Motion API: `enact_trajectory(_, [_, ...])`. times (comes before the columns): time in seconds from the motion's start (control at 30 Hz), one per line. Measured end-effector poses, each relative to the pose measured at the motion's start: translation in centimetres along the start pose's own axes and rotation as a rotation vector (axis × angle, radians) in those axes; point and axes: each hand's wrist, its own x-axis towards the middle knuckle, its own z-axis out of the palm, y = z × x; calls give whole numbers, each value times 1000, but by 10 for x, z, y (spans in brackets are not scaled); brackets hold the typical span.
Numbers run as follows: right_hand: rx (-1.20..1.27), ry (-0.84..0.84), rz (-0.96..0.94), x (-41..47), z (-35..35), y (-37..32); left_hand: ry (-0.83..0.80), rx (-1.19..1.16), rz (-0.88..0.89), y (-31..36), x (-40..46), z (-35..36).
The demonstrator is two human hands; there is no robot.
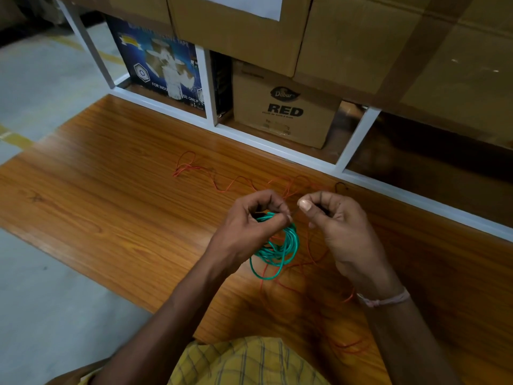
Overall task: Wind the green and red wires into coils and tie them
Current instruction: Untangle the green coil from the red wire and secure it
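A green wire [280,250] wound into a loose coil hangs from my left hand [256,220], which is closed on its top above the wooden table [116,195]. My right hand [337,220] is just to the right, thumb and fingers pinched together; something thin seems to run between the two hands, too small to identify. The red wire [222,179] lies loose and uncoiled across the table, from the far middle, under my hands, to the near right edge.
A white shelf frame [266,145] runs along the table's far edge, holding a blue tape box [163,65] and a brown "RED" carton [286,109]. Large cardboard boxes [388,43] hang over it. Grey floor lies to the left.
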Motion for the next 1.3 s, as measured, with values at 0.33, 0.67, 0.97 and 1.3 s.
enact_trajectory(0.33, [-72,183,-148,2,17,13,49,-37,-50,-7,11,7])
enact_trajectory(0.67, [51,389,42,43,-14,15,-107,-62,-177,-31,8,0])
enact_trajectory(0.97, [87,4,74,48,10,35,109,-277,-264,-26,60,-18])
enact_trajectory(1.3, [120,-97,116,136,22,18,145,-308,-272,-35,147,-53])
